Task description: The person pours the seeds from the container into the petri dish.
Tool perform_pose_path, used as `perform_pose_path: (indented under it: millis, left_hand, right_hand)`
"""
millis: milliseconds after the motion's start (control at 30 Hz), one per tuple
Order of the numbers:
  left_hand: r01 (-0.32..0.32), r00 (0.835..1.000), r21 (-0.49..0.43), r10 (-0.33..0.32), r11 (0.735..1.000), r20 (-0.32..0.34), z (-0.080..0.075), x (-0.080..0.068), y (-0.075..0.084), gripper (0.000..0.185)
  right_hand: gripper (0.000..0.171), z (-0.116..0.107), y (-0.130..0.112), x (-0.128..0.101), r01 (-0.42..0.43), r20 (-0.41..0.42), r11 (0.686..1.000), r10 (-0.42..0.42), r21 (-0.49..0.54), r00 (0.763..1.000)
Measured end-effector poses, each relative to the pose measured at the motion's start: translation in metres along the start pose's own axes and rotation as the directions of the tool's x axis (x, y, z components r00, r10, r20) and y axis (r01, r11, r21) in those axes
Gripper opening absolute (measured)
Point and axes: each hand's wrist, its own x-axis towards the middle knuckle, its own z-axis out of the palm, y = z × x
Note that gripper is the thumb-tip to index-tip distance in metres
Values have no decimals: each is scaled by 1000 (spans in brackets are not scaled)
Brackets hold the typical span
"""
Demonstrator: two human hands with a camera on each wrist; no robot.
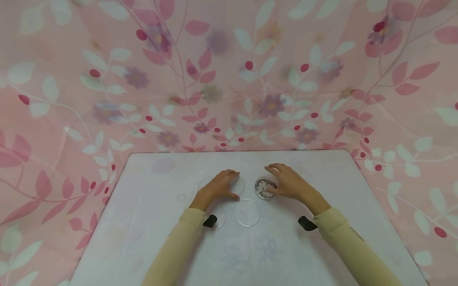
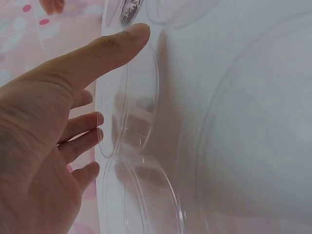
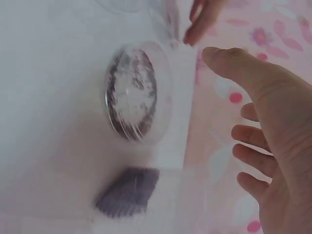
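Hands [image 1: 255, 184] beside unlabelled dishes [image 1: 265, 188]

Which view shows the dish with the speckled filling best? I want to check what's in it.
The right wrist view: the filled dish sits nearly centred and large, its white and dark grains visible, though slightly blurred. The head view shows it small, partly behind the right hand. The left wrist view catches only a sliver at the top edge.

Four clear round dishes are laid flat, clustered mid-table: a filled dish [image 1: 265, 187] with pink-white grains on the right, an empty dish [image 1: 247, 213] in front, two more partly covered at left
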Motion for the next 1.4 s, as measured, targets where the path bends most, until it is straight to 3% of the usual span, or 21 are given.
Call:
perform_pose_path:
  millis: [167, 333, 533, 833, 967, 1400]
  left_hand:
    - [14, 1000, -17, -15, 1000, -27, -3, -10, -8, 100]
    - [34, 999, -14, -35, 999, -31, -4, -16, -12, 102]
    - [60, 997, -44, -61, 997, -38, -5, -21, -15, 102]
    - [79, 996, -60, -82, 995, -38, -4, -21, -20, 95]
    - [88, 995, -58, -90, 994, -34, 0, -19, -21, 95]
    - [66, 997, -56, -69, 996, -43, 5, -10, -8, 95]
  right_hand:
    - [82, -11, 20, -17, -15, -177, 999, 21, 36, 984]
    - [92, -10, 41, -37, -145, -259, 969, 195, 201, 946]
    - [110, 3, 58, -63, -317, -196, 871, 409, 376, 891]
    - [118, 31, 73, -87, -408, -71, 719, 534, 562, 843]
    - [114, 36, 74, -90, -427, -48, 692, 553, 583, 832]
    - [110, 42, 78, -85, -454, -43, 658, 594, 600, 804]
